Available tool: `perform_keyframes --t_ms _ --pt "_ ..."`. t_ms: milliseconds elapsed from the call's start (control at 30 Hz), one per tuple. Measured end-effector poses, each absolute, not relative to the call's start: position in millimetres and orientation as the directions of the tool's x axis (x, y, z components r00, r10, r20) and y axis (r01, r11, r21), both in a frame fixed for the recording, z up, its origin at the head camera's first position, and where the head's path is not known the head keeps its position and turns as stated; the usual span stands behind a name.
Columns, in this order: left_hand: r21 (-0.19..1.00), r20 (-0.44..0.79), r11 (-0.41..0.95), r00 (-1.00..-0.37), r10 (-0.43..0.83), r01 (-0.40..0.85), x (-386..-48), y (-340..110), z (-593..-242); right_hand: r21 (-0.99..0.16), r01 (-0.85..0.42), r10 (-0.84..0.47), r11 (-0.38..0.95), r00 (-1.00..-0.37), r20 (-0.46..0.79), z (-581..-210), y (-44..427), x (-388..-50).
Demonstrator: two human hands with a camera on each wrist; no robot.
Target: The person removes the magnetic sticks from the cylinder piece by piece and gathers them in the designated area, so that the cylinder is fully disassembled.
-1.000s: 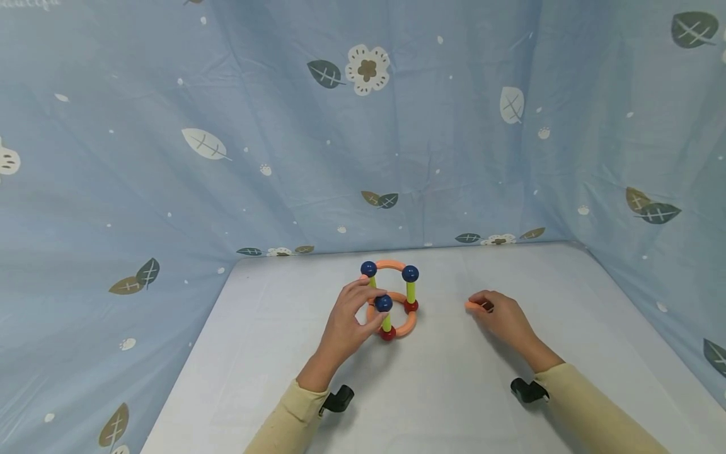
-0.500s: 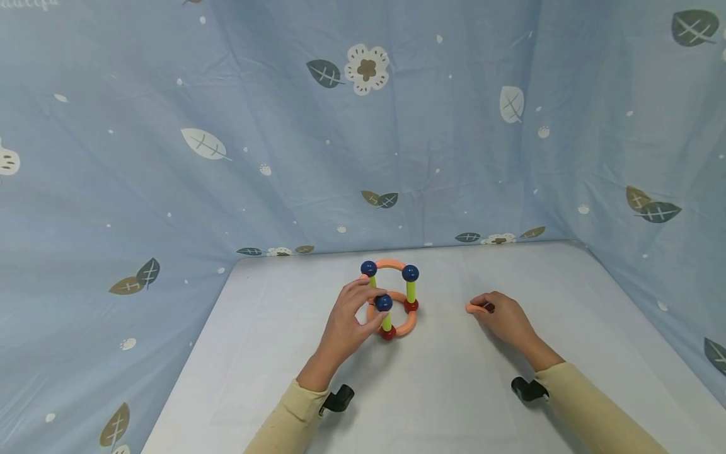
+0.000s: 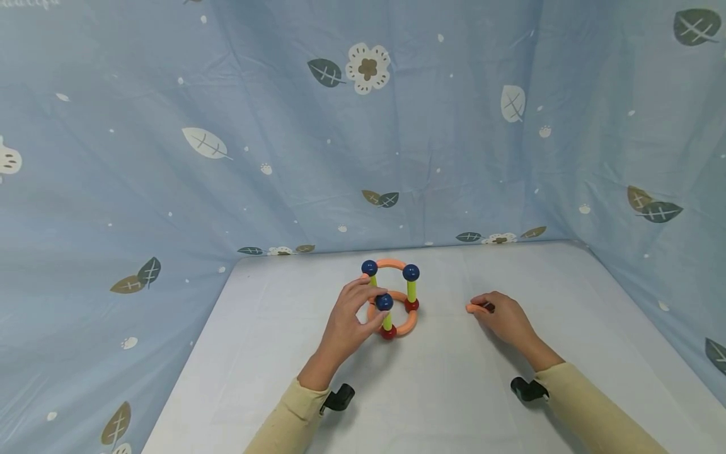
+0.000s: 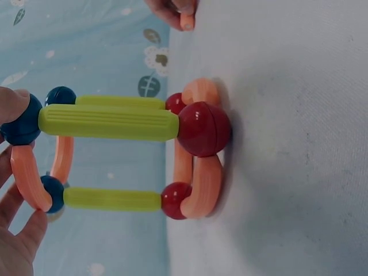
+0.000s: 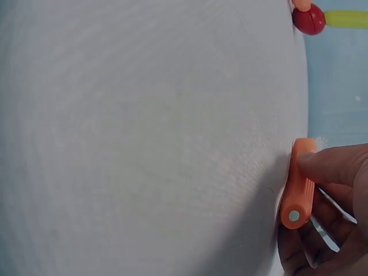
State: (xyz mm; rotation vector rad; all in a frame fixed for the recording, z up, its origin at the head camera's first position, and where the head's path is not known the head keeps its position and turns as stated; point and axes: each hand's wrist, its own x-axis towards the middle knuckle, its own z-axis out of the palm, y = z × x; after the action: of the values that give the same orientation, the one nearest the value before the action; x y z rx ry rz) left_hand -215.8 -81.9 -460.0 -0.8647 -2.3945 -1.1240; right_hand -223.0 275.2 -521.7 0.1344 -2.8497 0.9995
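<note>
A small frame of magnetic balls and sticks stands on the table, with red balls (image 4: 204, 129) and curved orange sticks (image 4: 207, 187) at its base. Upright lime-green sticks (image 4: 109, 122) carry blue balls at the top, joined in part by curved orange sticks. My left hand (image 3: 346, 321) pinches the nearest blue ball (image 3: 384, 302) between thumb and index finger; its other fingers lie by the upper orange stick (image 4: 29, 178). To the right of the frame, my right hand (image 3: 505, 318) pinches a loose curved orange stick (image 5: 299, 190) low at the table surface. A pale magnet dot shows at its end.
The white-covered table (image 3: 448, 378) extends around both hands. A blue curtain (image 3: 317, 139) printed with leaves and flowers hangs behind it and along the sides. A black wrist camera (image 3: 339, 398) sits under the left cuff, another black camera (image 3: 527, 389) under the right.
The orange stick in my right hand has tipped slightly, its free end a little lower than a second ago. The left hand and the frame stay put.
</note>
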Motion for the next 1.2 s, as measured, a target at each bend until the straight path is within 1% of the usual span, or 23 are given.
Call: perform_keyframes --t_ms 167,467,633,800,1000,1200 --pt "0.545 0.559 0.502 -0.737 0.380 0.672 -214.8 -81.1 -458.5 -0.622 -0.133 -0.041 0.772 -0.986 0.159 -521.6 273.7 -221.9" --pt "0.550 0.562 0.504 -0.741 0.367 0.666 -214.7 -81.0 -460.1 -0.622 -0.209 -0.027 0.754 -0.957 0.288 -517.5 260.4 -216.5" --pt "0.546 0.560 0.515 -0.745 0.361 0.660 -215.6 -82.3 -461.6 -0.630 -0.237 -0.021 0.740 -0.943 0.331 -511.8 249.6 -210.7" --pt "0.543 0.556 0.528 -0.751 0.356 0.653 -215.1 -87.2 -462.2 -0.650 -0.288 -0.045 0.704 -0.930 0.364 -506.1 238.7 -206.5" --pt "0.555 0.541 0.545 -0.770 0.338 0.629 -214.4 -95.1 -465.3 -0.642 -0.314 -0.072 0.700 -0.924 0.375 -498.0 223.8 -202.7" --pt "0.562 0.547 0.551 -0.777 0.312 0.617 -213.7 -101.9 -466.4 -0.605 -0.333 -0.109 0.723 -0.921 0.375 -488.3 204.9 -197.1"
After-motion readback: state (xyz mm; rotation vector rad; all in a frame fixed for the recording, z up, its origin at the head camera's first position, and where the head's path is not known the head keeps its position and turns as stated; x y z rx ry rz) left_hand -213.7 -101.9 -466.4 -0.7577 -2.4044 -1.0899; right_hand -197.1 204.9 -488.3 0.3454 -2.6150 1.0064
